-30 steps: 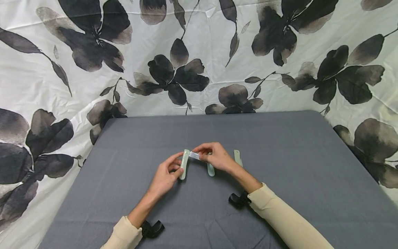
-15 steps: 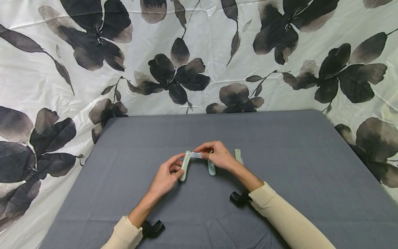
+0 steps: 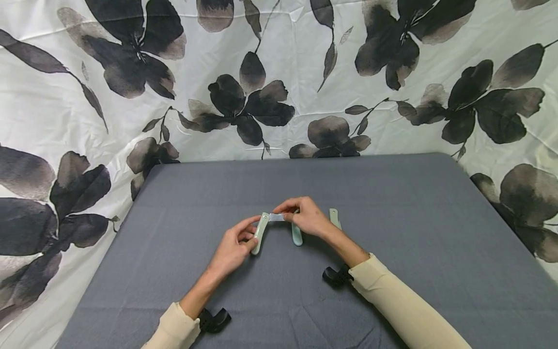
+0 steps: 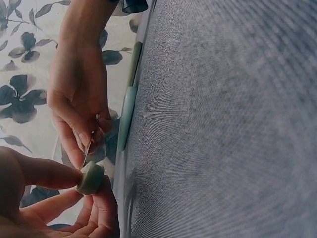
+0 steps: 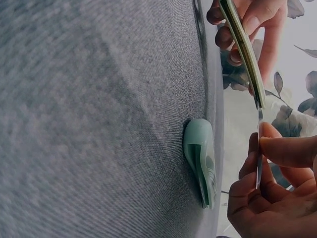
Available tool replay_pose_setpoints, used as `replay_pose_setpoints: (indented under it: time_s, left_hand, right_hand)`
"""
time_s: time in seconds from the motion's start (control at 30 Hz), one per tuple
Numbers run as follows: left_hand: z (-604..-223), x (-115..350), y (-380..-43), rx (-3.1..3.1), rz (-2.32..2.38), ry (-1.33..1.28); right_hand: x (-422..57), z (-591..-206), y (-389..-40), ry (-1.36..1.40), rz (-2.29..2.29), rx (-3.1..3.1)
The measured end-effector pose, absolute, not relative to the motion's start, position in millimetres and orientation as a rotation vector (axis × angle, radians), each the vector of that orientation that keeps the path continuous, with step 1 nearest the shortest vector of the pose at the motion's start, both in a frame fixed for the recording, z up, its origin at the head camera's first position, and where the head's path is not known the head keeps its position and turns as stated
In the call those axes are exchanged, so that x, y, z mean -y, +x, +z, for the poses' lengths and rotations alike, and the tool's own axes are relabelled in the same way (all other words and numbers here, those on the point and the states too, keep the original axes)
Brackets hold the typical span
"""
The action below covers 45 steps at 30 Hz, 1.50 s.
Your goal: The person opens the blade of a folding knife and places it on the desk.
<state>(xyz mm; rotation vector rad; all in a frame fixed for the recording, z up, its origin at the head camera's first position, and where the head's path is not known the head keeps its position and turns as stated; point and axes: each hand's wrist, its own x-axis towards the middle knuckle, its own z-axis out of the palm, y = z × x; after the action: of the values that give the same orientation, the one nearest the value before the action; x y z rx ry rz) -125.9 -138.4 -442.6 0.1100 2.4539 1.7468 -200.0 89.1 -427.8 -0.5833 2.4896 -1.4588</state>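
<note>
A white cloth with big dark flowers point(image 3: 241, 109) hangs along the far side, and in front of it stretches a grey table point(image 3: 196, 194). Two cream sleeves point(image 3: 401, 303) reach in from the near edge. The left hand point(image 3: 233, 245) and the right hand point(image 3: 308, 218), nearly meeting mid-table, are both drawn into a pinch. Between them, above the tabletop, is an unfolded green knife point(image 3: 260, 233), the left fingers holding its handle. Two more lie to the right: a mint knife point(image 3: 297, 235) beside the right hand, a paler knife point(image 3: 334, 218) past it, partly hidden. The right fingertips grip the short blade point(image 3: 276, 217).
</note>
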Motion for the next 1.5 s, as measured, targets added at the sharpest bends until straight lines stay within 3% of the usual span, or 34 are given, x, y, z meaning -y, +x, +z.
replay_pose_setpoints:
  time_s: [1.5]
  left_hand:
    - [-444.8, 140.2, -128.2, -2.443, 1.683, 0.202]
  right_hand:
    - [-93.0, -425.7, -206.2, -0.628, -1.390, -2.467]
